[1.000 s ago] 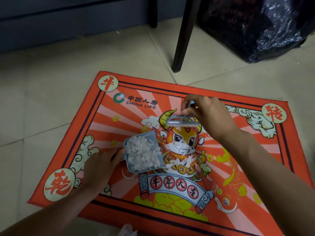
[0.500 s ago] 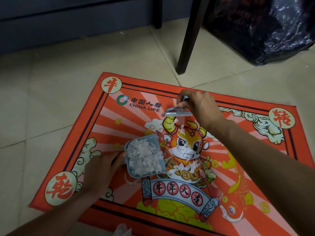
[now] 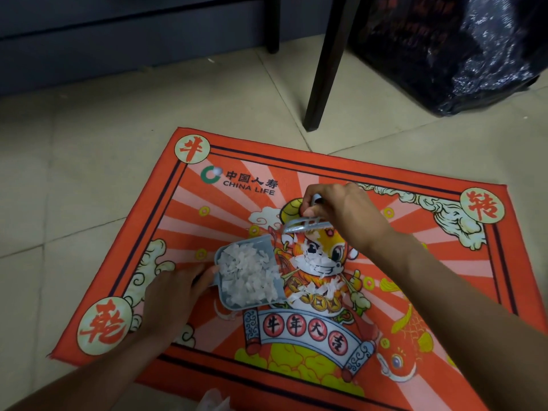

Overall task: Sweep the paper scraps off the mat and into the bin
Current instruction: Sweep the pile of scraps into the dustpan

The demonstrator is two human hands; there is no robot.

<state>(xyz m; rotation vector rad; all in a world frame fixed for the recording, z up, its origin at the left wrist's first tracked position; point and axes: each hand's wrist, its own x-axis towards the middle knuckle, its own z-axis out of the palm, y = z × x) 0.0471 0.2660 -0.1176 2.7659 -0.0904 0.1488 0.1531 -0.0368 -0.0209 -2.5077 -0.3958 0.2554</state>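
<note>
Many paper scraps heaped inside grey dustpan.

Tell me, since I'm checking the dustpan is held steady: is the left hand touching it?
Touching. The head view shows the left hand gripping the dustpan at its handle end, thumb against the rear wall.

Tiled floor under dark furniture

Pale beige floor tiles meet a dark grey panel along the far side; two dark furniture legs stand on them in dim light.
</note>
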